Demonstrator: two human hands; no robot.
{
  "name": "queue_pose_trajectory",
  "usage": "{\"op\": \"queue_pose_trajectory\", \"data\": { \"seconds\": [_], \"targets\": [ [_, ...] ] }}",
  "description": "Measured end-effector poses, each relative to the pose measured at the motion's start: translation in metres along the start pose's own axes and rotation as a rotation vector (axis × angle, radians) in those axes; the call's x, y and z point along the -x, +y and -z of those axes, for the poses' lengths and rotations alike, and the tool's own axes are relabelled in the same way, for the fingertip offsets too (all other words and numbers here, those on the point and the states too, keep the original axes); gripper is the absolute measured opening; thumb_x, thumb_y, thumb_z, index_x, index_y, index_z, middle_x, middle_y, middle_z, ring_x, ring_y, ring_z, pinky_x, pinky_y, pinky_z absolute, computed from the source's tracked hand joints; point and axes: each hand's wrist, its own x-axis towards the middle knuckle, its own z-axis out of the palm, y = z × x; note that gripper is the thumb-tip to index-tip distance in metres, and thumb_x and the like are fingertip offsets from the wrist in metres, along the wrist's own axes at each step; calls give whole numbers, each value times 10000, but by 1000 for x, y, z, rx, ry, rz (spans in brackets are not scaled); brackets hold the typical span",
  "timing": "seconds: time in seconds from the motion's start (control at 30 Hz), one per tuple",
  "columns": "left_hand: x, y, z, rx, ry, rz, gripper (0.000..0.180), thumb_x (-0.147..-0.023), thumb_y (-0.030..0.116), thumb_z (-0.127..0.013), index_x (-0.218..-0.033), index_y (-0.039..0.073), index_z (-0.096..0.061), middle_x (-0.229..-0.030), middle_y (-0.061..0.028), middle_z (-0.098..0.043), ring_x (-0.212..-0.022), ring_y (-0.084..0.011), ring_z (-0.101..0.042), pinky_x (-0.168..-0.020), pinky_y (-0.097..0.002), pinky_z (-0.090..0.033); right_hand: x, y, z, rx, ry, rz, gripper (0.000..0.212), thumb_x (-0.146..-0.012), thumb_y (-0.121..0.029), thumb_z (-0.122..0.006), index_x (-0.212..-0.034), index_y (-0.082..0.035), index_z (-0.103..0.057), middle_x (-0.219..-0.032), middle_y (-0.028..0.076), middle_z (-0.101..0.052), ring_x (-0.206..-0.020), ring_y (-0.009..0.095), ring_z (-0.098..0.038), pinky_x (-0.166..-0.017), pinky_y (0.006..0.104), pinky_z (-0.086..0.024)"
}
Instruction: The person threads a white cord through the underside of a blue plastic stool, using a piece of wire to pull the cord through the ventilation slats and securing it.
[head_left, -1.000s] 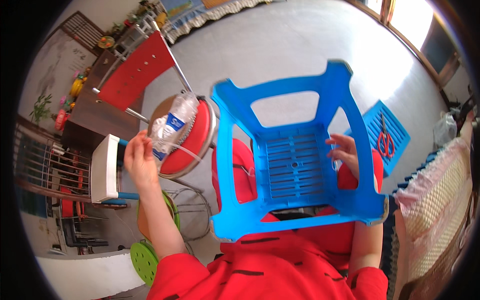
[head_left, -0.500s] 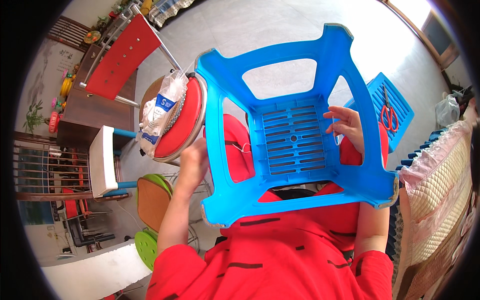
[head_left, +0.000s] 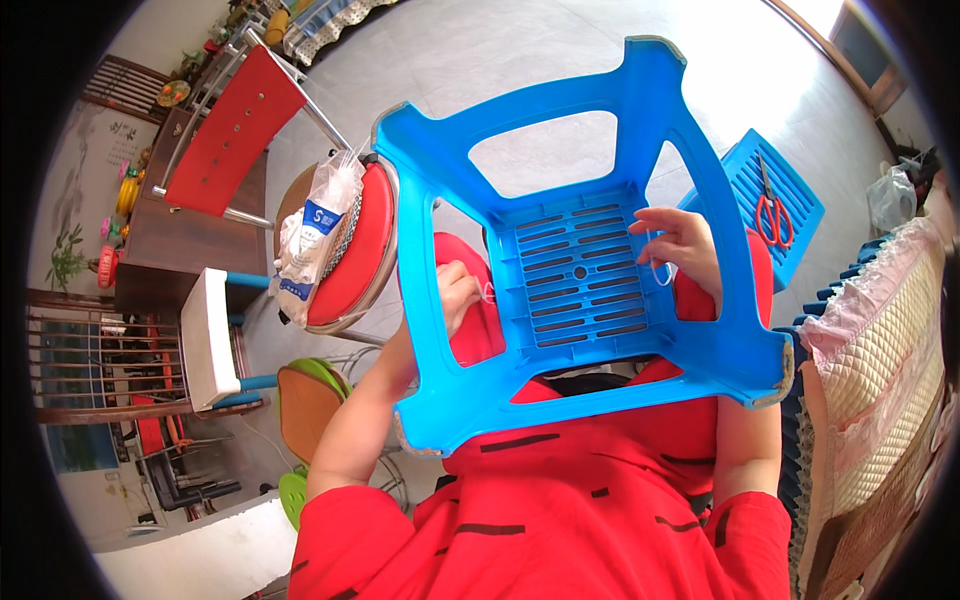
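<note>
An upturned blue plastic stool [head_left: 650,340] rests on my lap, its legs pointing up and its slatted seat at the bottom. My left hand [head_left: 455,297] is at the stool's left side opening, fingers curled together over my red-clothed leg, next to a bit of thin white string [head_left: 487,291]. At the opposite side opening, my right hand [head_left: 690,252] reaches in with bent fingers. A small loop of white string [head_left: 661,272] hangs at its thumb and fingertips. Part of each forearm passes behind the stool's frame.
A red-seated metal chair [head_left: 370,255] at left carries a plastic bag [head_left: 315,235] with white contents. Red-handled scissors [head_left: 772,215] lie on another blue slatted stool [head_left: 800,200] at right. Quilted fabric [head_left: 870,350] covers furniture at far right. A white-topped stool [head_left: 207,340] stands left.
My left hand has moved right, from outside the stool to its left opening beside the string. The right hand stays near the same opening with its string. The view has shifted slightly.
</note>
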Motion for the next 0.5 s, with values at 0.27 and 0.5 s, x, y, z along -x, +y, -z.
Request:
{"op": "queue_pose_trajectory", "data": {
  "seconds": [0.27,0.5],
  "targets": [
    [-19,-2,-40,280,-230,79,241,-778,-48,-624,-1013,4,-647,-909,-146,-559,-818,-301,-614,-694,-381,-503,-7,10,-13,1,-121,-46,447,-828,66,-572,-1268,102,-505,-1131,210,-631,-886,230,-695,-724,292,-568],
    [-40,4,-42,562,-435,292,134,-773,57,-678,-887,-11,-660,-907,-128,-524,-752,-227,-600,-648,-341,-497,-12,20,-16,8,-142,-19,447,-789,77,-555,-1233,123,-534,-1073,207,-651,-867,241,-705,-699,291,-569]
  ]
}}
